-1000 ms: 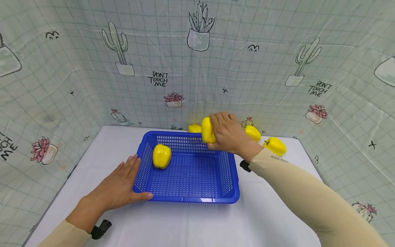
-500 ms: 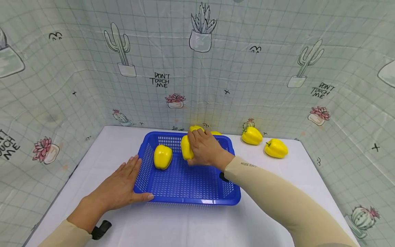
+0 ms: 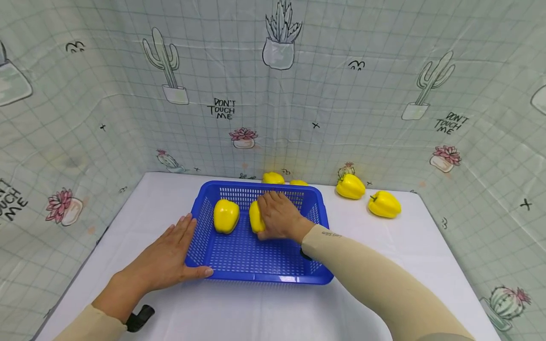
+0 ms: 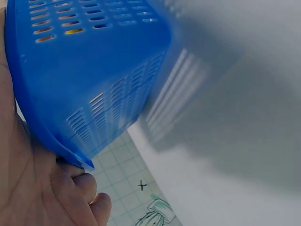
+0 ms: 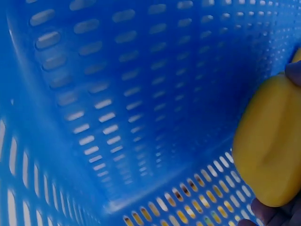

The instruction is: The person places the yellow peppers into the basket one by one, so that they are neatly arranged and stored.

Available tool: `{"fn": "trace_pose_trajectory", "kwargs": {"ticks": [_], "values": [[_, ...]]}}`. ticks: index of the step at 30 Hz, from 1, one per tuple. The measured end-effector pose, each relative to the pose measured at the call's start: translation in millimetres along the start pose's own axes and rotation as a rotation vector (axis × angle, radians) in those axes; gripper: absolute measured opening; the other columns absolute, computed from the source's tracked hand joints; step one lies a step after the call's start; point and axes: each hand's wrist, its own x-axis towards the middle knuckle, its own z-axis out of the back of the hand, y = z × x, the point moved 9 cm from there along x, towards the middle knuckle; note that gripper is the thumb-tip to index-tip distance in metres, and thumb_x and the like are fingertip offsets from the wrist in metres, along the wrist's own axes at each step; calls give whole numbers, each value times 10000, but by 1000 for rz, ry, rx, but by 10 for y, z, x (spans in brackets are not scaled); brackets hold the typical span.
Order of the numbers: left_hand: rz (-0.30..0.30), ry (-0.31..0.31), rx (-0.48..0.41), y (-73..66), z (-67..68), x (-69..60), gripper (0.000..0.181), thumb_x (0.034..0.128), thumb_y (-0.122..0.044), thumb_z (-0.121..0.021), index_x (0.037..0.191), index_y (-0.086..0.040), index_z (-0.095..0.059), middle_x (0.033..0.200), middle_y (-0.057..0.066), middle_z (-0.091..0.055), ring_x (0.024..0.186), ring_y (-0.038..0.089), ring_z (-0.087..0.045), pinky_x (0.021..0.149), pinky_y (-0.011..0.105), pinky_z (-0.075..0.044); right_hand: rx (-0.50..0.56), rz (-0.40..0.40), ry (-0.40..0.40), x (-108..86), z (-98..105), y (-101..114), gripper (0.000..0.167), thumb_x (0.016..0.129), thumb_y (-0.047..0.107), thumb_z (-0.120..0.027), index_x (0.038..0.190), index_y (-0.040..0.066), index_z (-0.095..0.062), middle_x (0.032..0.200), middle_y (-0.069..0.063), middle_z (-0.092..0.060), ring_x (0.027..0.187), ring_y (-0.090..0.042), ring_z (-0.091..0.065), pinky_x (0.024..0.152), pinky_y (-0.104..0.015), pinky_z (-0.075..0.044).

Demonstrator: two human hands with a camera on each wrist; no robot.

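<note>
Blue rectangular basket [image 3: 239, 275], perforated & prob. plastic, sits on the white cloth-covered tabletop [image 3: 239, 312]. Right grip [image 3: 279, 217], a bare hand in a beige sleeve [image 3: 362, 265], is closed round a glossy yellow blocky bell pepper [image 3: 255, 219] inside the basket, toward its back wall; can't tell if it touches the basket floor. Fingers on top, thumb on near side, prob. so the round smooth body can't slip.

Left grip [image 3: 166, 258], also bare, isn't grasping: fingers lie straight along the basket's left side, thumb over its front rim nr the corner, prob. to steady the basket.

Second glossy yellow bell pepper [image 3: 226, 216] stands in the basket, nr its left wall, apart from the held one; gap prob. leaves finger room.

Outside, behind the basket: 2 more yellow peppers [image 3: 273, 178] [image 3: 298, 183], part hidden by its back rim. Right of basket: another 2 [image 3: 350, 186] [image 3: 385, 204], lying on their sides, prob. w/in easy right-arm reach.
</note>
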Motion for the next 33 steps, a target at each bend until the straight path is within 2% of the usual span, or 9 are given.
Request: {"fn": "trace_pose_trajectory", "kwargs": {"ticks": [3,8,18,33], "values": [[6,5,-7,13,-4,8,1352,804,-905,-587,1634,95,-215,1724,311,-152,1594,488,-201,1285,641,-204,7,-3,10,4,-40,-1,848,818,717,-714,1312,58,-515,1219,-101,-607,1146,-278,-558,1097,-415,-489],[7,-1,-11,24,1,7,1368,793,-924,-571,1633,96,-218,1725,310,-151,1592,489,-205,1282,642,-212,6,-10,37,17,-63,5,877,835,724,-694,1365,54,-501,1288,-111,-608,1207,-288,-558,1139,-434,-473],[2,-2,-26,13,9,-5,1355,802,-903,-594,1629,103,-220,1723,315,-150,1591,492,-205,1282,642,-212,-13,-23,52,14,-92,11,831,831,743,-688,1303,78,-524,1188,-80,-616,1137,-265,-570,1019,-394,-514],[4,8,-42,11,1,-3,1346,808,-890,-602,1637,94,-205,1727,308,-145,1595,485,-200,1284,643,-205,-13,-42,93,3,-106,-7,897,826,801,-661,1344,82,-522,1225,-75,-623,1127,-253,-562,1002,-393,-514]]}}
